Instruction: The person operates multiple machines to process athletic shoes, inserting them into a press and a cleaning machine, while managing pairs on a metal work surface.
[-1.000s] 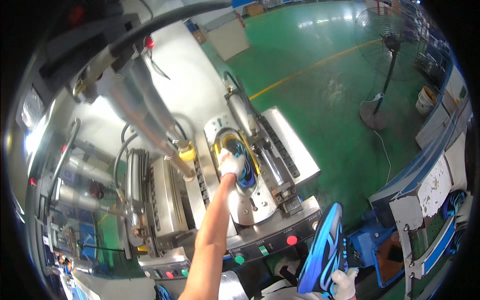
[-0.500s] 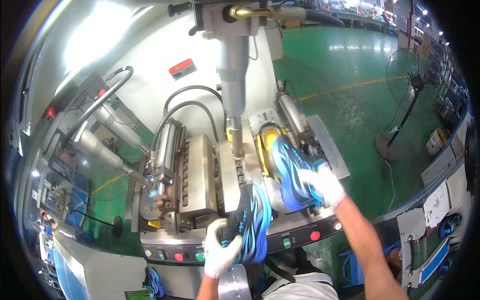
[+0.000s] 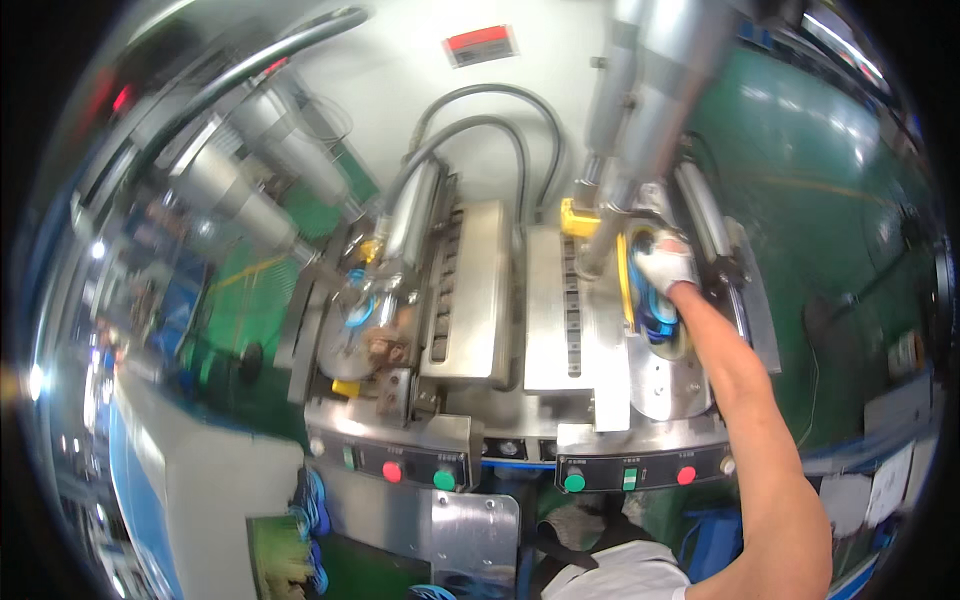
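Observation:
My right hand, in a white glove, grips the far part of a blue sports shoe at the right-hand station of the machine. The shoe lies lengthwise beside a yellow strip, above a rounded metal plate. Its far part is hidden under my glove, and my fingertips are blurred. My left hand is out of the picture. At the bottom edge a bit of a blue shoe shows. Another blue piece, partly covered by the press parts, sits at the left-hand station.
Press cylinders hang over the right station, others over the left. Two metal blocks stand between the stations. Button panels run along the front. Blue shoes lie low at the left beside a white surface.
My right hand has carried its shoe away from me into the right station. My left hand, which held another blue shoe, has left the picture. The view has shifted left.

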`<state>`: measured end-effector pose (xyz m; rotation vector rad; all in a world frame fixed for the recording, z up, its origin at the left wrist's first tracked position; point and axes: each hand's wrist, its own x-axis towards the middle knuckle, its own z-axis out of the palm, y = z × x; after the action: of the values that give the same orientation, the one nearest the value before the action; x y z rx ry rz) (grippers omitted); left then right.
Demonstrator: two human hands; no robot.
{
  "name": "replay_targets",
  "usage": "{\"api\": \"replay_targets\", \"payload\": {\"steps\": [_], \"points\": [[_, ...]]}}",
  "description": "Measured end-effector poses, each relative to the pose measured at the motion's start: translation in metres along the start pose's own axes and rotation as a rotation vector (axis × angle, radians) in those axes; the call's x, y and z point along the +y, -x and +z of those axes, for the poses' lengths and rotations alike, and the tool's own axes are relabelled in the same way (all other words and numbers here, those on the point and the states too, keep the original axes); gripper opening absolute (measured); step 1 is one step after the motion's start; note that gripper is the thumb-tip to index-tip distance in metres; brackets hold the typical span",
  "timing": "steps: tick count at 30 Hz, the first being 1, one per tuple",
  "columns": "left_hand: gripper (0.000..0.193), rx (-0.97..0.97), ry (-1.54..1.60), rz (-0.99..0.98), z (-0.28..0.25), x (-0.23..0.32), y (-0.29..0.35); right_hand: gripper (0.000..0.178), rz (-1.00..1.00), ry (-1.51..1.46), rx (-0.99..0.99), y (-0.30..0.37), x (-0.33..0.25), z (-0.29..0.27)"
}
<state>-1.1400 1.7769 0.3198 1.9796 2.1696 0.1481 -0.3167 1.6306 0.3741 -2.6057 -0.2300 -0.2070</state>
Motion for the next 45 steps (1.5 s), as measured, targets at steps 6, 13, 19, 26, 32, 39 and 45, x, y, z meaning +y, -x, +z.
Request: {"api": "replay_targets", "payload": {"steps": [6, 13, 19, 26, 32, 39, 45], "points": [[0.081, 0.036, 0.325, -0.13, 0.082, -0.025, 0.0, 0.047, -0.283, 0.187, -0.09, -0.019, -0.001, -0.014], [0.047, -0.026, 0.103, 0.239, 0.049, -0.059, -0.013, 0.08, -0.475, -0.057, 0.148, 0.131, -0.048, -0.058], [0.036, -0.544, 0.283, 0.667, 0.043, -0.091, -0.098, 0.1, -0.779, 0.201, -0.453, 0.427, -0.105, 0.011], [0.039, -0.739, 0.472, 0.649, 0.052, -0.11, -0.131, 0.107, -0.736, 0.61, -0.66, 0.467, -0.17, 0.021], [0.064, -0.055, 0.849, 0.154, 0.026, -0.128, -0.054, 0.097, -0.906, -0.075, -1.217, 0.677, -0.218, 0.066], [0.071, -0.034, 0.642, -0.206, 0.073, -0.164, -0.014, 0.091, -0.662, -0.145, -1.152, 0.838, -0.212, 0.183], [0.07, -0.136, 0.681, -0.077, 0.079, -0.177, -0.07, 0.075, -0.135, -0.124, -1.379, 0.757, -0.248, 0.138]]}}
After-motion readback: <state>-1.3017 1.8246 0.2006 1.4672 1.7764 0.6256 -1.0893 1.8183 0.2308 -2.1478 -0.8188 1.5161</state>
